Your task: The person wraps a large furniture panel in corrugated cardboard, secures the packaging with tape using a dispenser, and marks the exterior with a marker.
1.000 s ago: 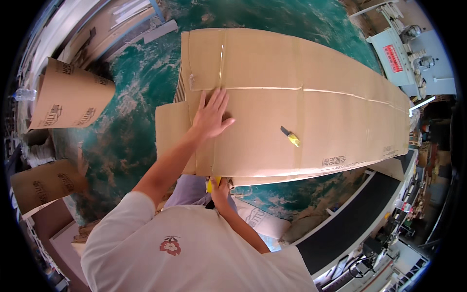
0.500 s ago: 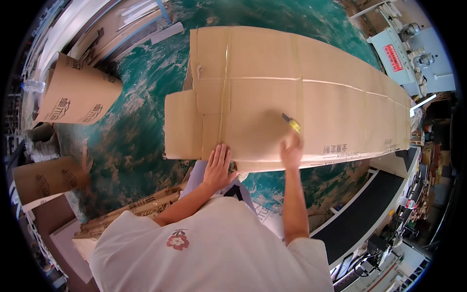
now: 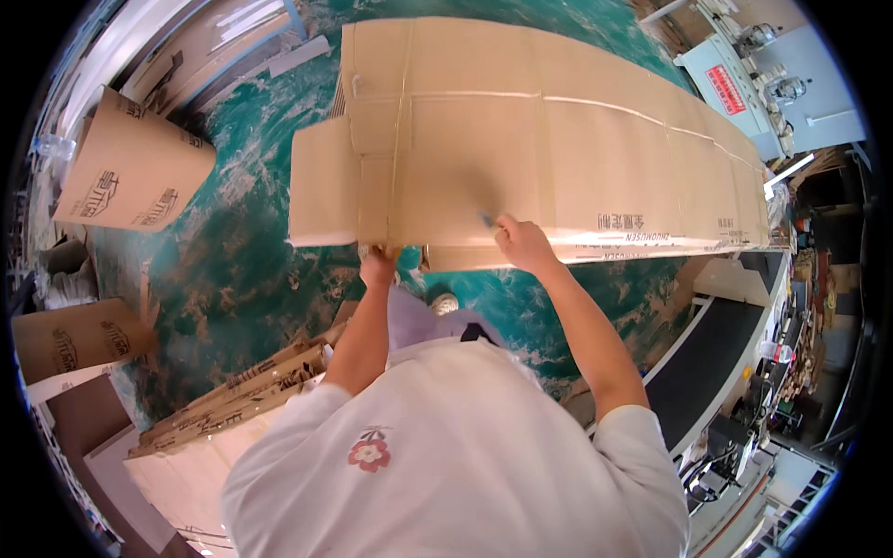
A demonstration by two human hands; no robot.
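Left hand [image 3: 377, 267]: I read it as clamped on the near edge of the cardboard [image 3: 558, 149], fingers curled under the lip, close to where a side flap meets the main panel.

Right hand [image 3: 523, 245]: closed around a small tool [image 3: 485, 220], with only a bluish tip showing past the fingers. I cannot tell whether it is a blade or a marker. The tip rests on the cardboard's top face, just inside the near edge.

The cardboard is a large flattened sheet with scored fold lines. It lies flat on the green floor [image 3: 233, 279] directly ahead of the person and stretches away to the right.

Judgement: the step in hand looks like working the tool along the sheet near its front edge while the other hand steadies it. The next move calls for a firm hold at the edge so the sheet does not slide, and for the left fingers to stay out of the tool's line.

Surroundings: a folded carton [image 3: 130, 172] stands at the upper left and another carton [image 3: 74, 339] sits at the left. Flat cardboard strips [image 3: 242, 391] are stacked beside the person's left arm. A dark conveyor [image 3: 707, 363] runs along the right, and a pale machine [image 3: 772, 84] stands beyond the sheet's far end.
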